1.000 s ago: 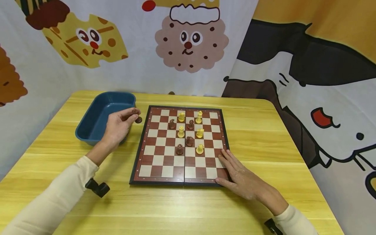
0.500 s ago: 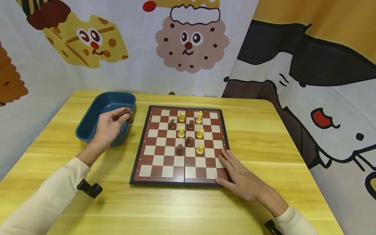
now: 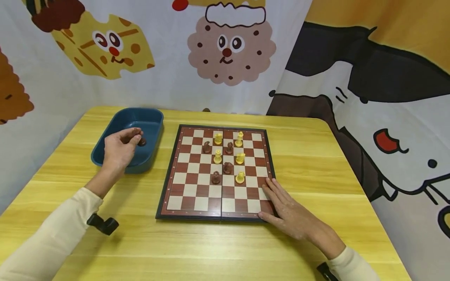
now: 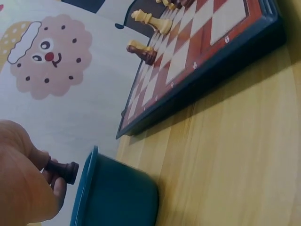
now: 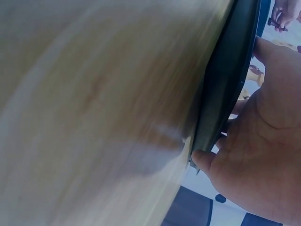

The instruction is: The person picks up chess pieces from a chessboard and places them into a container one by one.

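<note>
My left hand [image 3: 119,150] pinches a dark brown chess piece [image 4: 65,171] between thumb and fingers, over the blue plastic bin [image 3: 154,150]; the piece's round base sticks out from the fingertips. In the left wrist view it shows close by the bin's rim. My right hand [image 3: 290,210] rests with extended fingers on the near right corner of the chessboard [image 3: 190,190]. Several pieces stand on the board's middle and far squares, among them a pale yellow queen or king [image 3: 239,139], a yellow knight [image 3: 240,158] and a dark brown knight [image 3: 206,147].
The wooden table [image 3: 197,249] carries the bin at its left and the board at its centre. Printed cartoon curtains [image 3: 168,93] hang behind and along the sides. Black wrist mounts [image 3: 103,224] sit on the sleeves.
My left hand has moved left with the brown chess piece, from beside the bin's right rim to over its inside. The right hand and the pieces on the board stay put.
</note>
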{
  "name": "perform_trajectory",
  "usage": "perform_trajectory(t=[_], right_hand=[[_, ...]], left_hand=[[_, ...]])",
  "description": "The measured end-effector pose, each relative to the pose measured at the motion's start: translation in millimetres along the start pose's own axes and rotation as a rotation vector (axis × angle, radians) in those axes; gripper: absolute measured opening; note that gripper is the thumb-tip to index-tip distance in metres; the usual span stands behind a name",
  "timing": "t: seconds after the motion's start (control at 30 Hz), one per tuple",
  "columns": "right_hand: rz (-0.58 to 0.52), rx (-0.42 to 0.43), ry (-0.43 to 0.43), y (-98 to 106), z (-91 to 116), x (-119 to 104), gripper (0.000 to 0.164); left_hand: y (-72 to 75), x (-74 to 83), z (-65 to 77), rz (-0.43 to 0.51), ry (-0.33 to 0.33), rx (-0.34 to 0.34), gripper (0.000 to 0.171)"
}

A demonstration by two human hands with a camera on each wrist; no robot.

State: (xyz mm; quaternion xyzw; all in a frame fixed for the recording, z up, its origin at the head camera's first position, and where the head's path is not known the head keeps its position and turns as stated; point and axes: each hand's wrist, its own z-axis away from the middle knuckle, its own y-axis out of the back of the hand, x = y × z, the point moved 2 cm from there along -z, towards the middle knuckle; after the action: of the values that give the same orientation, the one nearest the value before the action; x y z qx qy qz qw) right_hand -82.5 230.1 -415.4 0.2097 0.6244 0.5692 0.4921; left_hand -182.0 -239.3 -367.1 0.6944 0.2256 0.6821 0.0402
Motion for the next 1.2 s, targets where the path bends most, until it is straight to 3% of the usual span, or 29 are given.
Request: perform_trajectory(t=[0.23,0.47,0.63,0.8,1.2], right_hand=[[0.023,0.002,-0.002,3,-4,-1,0.088],[0.020,0.002,-0.003,0,-2,0,0.088],[0.011,0.008,-0.007,-1,-1,1,0.088],[0.014,0.023,0.001,0,0,0,0.086],[0.003,0.031,0.008,-1,0,0,0.086]], left_hand=[[9.2,-2.3,-2.7,-0.004,0.001,0.049,0.037],[11.3,-2.1,-3.1,-0.006,0.012,0.048,0.044],[9.1,0.6,-2.3,-0.026,-0.019,0.063,0.054],[5.9,3.1,-1.2,0.017,-0.065,0.086,0.047],[-8.3,6.2,4.1,0.062,-0.139,-0.001,0.044]])
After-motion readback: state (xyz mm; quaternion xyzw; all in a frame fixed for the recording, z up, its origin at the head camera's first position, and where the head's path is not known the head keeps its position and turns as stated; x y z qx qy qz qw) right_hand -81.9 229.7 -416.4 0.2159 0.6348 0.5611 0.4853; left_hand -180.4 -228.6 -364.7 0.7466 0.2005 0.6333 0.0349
